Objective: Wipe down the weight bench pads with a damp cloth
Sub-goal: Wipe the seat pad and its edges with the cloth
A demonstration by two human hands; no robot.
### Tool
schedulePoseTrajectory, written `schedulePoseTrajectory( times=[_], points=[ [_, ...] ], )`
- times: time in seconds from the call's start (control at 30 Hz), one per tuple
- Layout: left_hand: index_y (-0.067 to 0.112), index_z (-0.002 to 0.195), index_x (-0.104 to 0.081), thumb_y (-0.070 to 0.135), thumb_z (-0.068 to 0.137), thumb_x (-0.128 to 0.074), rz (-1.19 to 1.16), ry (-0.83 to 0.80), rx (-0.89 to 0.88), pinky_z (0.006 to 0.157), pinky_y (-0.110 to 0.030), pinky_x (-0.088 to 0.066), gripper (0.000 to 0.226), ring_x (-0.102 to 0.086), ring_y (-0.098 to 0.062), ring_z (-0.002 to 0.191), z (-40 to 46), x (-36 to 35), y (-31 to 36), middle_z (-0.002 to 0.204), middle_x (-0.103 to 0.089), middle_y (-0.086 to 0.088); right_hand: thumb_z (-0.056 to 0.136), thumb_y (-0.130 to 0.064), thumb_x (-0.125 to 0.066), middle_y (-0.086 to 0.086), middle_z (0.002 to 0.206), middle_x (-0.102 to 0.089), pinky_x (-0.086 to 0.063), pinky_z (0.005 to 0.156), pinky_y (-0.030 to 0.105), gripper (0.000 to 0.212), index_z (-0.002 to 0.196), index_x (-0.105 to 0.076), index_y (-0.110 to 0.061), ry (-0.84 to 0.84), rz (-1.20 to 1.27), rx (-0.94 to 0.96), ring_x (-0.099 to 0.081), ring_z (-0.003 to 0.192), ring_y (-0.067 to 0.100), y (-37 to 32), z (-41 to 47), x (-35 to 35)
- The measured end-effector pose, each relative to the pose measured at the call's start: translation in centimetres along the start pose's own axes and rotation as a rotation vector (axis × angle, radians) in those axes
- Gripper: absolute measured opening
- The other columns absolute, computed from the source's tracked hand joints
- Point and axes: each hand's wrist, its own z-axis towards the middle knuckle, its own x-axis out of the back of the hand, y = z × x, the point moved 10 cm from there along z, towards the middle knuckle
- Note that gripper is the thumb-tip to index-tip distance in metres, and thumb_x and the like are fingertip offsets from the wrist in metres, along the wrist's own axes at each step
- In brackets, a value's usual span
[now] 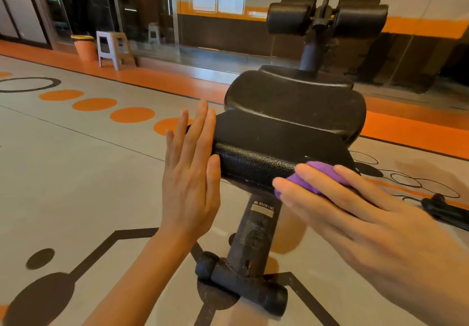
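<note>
- Purple cloth (320,176) bunched under flat right hand (355,206) fingers could slip off the pad edge (253,165).
- Left hand (190,173), flat and empty, braces the pad's end; weak bracing risks missed patches.

stool: (111,49) grey, by the mirror wall
bin: (83,46) orange, just left of the stool
floor dots: (94,104) orange, in a row
cable: (416,181) black, looped on the floor
</note>
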Motion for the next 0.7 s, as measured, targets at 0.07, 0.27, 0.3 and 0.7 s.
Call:
schedulePoseTrajectory(
  times=[0.07,0.27,0.3,0.7],
  points=[
    [0.015,0.154,-0.019,0.031,0.104,-0.015,-0.007,0.009,0.011,0.124,-0.035,0.005,0.053,0.000,-0.016,0.153,0.0,0.0,0.1,0.163,-0.016,-0.001,0.091,0.001,-0.031,0.009,0.161,-0.006,-0.003,0.117,0.044,0.061,0.151,-0.015,-0.005,0.007,-0.017,-0.019,-0.006,0.148,0.032,0.8,-1.6,-0.3],
    [0.013,0.154,-0.019,0.030,0.104,-0.015,0.036,0.018,0.030,0.123,-0.034,0.008,0.053,0.002,-0.018,0.153,0.4,0.0,0.7,0.164,-0.015,-0.004,0.065,-0.022,-0.078,0.006,0.145,-0.047,-0.033,0.107,0.038,0.077,0.137,-0.051,-0.014,0.115,0.214,-0.146,-0.046,0.133,0.026,0.3,6.8,2.7],
    [0.012,0.154,-0.019,0.029,0.104,-0.016,0.044,0.023,0.007,0.123,-0.034,0.008,0.053,0.002,-0.018,0.153,0.7,-0.1,1.2,0.164,-0.015,-0.004,0.058,-0.025,-0.084,0.005,0.145,-0.047,-0.032,0.104,0.040,0.087,0.138,-0.050,-0.015,0.085,0.230,-0.159,-0.046,0.132,0.024,0.7,6.5,2.5],
    [0.013,0.154,-0.020,0.026,0.101,-0.017,0.047,-0.020,0.030,0.124,-0.029,0.004,0.054,-0.003,-0.012,0.153,1.3,-0.8,2.4,0.163,-0.017,0.000,0.102,-0.037,-0.032,-0.030,0.150,-0.024,-0.006,0.119,0.022,0.042,0.144,-0.034,-0.040,-0.063,1.004,-0.012,-0.012,0.140,-0.010,5.5,8.3,0.3]
  ],
)
